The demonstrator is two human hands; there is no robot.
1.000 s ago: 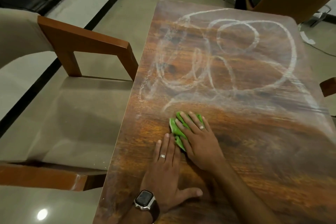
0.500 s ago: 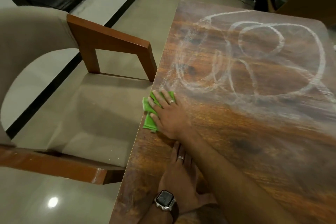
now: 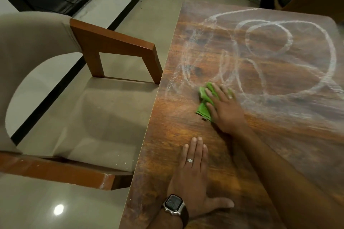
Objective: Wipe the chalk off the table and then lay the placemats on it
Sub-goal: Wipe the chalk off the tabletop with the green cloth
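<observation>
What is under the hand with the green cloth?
Under the right hand lies a crumpled green cloth, pressed flat on the brown wooden table. Any chalk beneath the cloth is hidden.

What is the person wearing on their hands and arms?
The left hand has a silver ring on one finger and a dark square watch with a silvery case on the wrist. The right hand has a ring too. Both forearms are bare, with no sleeves showing.
</observation>
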